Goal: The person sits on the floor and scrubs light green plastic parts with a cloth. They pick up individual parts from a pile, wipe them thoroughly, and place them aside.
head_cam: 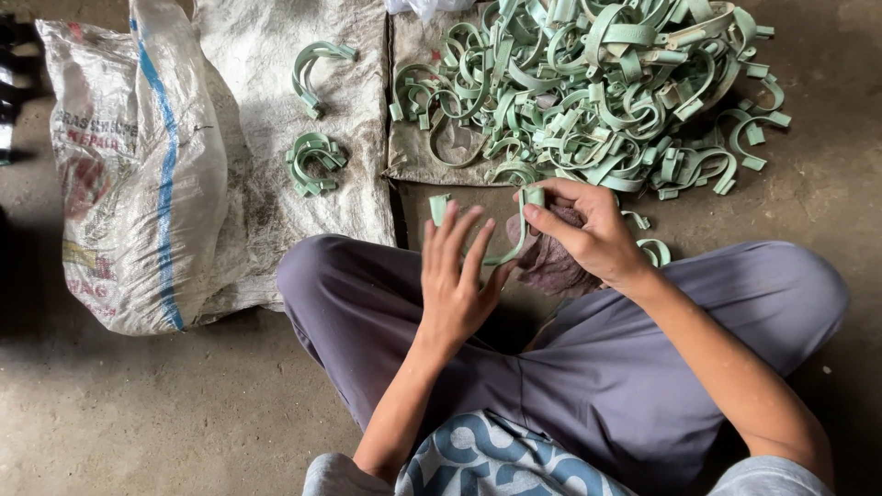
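Observation:
I sit cross-legged on the floor in grey trousers. My right hand [588, 230] pinches one end of a pale green U-shaped plastic clip [514, 241] and also holds a dull purple rag [549, 266]. My left hand [457, 280] has its fingers spread and rests against the clip's other side, its palm toward the curve. A big heap of the same green clips [588, 87] lies just beyond my hands.
Worn woven sacks [276, 110] lie flat on the concrete floor, with a single clip [317, 69] and a small stack of clips [314, 163] on one. A filled white sack with a blue stripe [138, 174] lies at the left. Two loose clips [648, 241] lie by my right knee.

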